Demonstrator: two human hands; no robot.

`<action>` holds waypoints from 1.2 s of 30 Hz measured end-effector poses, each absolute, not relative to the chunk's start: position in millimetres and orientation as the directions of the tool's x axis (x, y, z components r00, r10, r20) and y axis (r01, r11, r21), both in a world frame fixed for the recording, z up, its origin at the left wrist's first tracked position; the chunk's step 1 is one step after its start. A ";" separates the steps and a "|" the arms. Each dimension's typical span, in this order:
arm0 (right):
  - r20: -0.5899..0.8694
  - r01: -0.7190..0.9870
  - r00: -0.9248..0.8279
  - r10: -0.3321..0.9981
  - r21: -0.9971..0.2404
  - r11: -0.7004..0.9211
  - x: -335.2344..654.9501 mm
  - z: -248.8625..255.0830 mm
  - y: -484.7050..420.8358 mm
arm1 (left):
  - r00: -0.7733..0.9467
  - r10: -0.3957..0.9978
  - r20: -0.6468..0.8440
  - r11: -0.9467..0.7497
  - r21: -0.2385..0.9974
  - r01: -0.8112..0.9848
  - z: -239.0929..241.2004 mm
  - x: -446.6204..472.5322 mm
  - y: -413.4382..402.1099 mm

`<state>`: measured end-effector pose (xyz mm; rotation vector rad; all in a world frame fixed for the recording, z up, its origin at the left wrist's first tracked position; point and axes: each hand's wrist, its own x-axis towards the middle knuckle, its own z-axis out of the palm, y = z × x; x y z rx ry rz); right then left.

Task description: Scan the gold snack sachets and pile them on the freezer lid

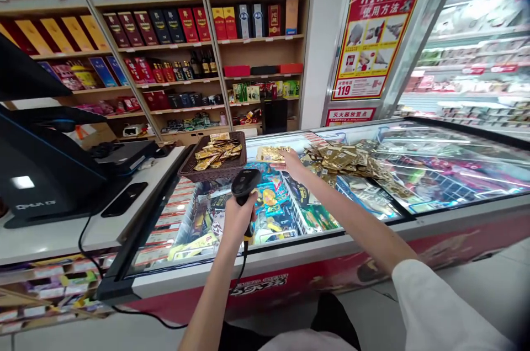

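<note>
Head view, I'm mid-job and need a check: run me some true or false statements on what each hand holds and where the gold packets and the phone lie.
1. The left hand holds a black scanner. True.
2. The right hand is empty. False: it holds a gold packet.
3. The brown basket has gold packets in it. True.
4. The black phone lies in the brown basket. False: it lies on the white counter.
5. A loose pile of gold packets lies on top of the freezer. True.
</note>
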<state>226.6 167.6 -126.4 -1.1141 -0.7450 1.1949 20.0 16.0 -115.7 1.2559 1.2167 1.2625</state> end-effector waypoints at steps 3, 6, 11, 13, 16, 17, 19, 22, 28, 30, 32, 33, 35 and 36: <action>-0.058 -0.255 0.256 0.965 -0.967 0.009 229.8 -122.9 160.5 | -0.012 0.998 0.061 -0.060 0.996 0.060 -119.2 27.6 25.2; -0.012 -0.205 0.251 0.968 -0.978 0.041 231.4 -119.6 152.7 | -0.001 0.998 0.068 -0.067 0.993 0.094 -120.2 33.6 31.1; 0.041 -0.182 0.191 0.981 -0.980 0.076 233.5 -115.0 141.0 | 0.015 0.996 0.082 -0.083 0.990 0.114 -119.3 41.7 32.5; 0.044 -0.174 0.174 0.984 -0.982 0.075 234.3 -114.1 137.9 | 0.020 0.996 0.085 -0.087 0.989 0.120 -118.8 43.3 30.7; 0.027 -0.169 0.202 0.979 -0.984 0.062 235.5 -113.9 135.7 | 0.047 0.995 0.083 -0.089 0.986 0.139 -117.4 44.0 27.4; 0.016 -0.174 0.216 0.976 -0.983 0.055 236.0 -114.2 135.6 | 0.058 0.995 0.082 -0.090 0.985 0.147 -116.6 44.0 26.5; -0.006 -0.190 0.231 0.973 -0.981 0.039 237.2 -115.3 136.3 | 0.068 0.994 0.082 -0.092 0.983 0.159 -114.9 44.2 25.3; -0.030 -0.215 0.225 0.974 -0.976 0.020 239.4 -118.1 139.0 | 0.046 0.996 0.082 -0.088 0.984 0.152 -112.3 45.5 24.9; -0.050 -0.252 0.256 0.965 -0.968 0.016 245.3 -123.8 143.4 | 0.038 0.997 0.071 -0.076 0.988 0.136 -110.1 47.5 25.8; -0.065 -0.271 0.248 0.967 -0.963 0.005 248.7 -126.7 144.1 | 0.043 0.997 0.066 -0.071 0.987 0.141 -111.0 46.3 26.0; -0.091 -0.298 0.231 0.969 -0.954 -0.018 254.3 -131.3 144.9 | 0.053 0.997 0.062 -0.070 0.987 0.145 -113.1 43.1 25.7; -0.103 -0.309 0.231 0.967 -0.951 -0.027 258.3 -134.0 145.6 | 0.059 0.996 0.060 -0.068 0.988 0.140 -114.6 40.7 25.3; -0.116 -0.322 0.262 0.958 -0.947 -0.026 269.6 -138.5 147.8 | 0.056 0.997 0.050 -0.056 0.992 0.116 -117.9 34.6 24.1; -0.120 -0.325 0.294 0.948 -0.945 -0.019 277.0 -139.5 149.6 | 0.047 0.998 0.040 -0.045 0.994 0.100 -119.6 31.1 23.3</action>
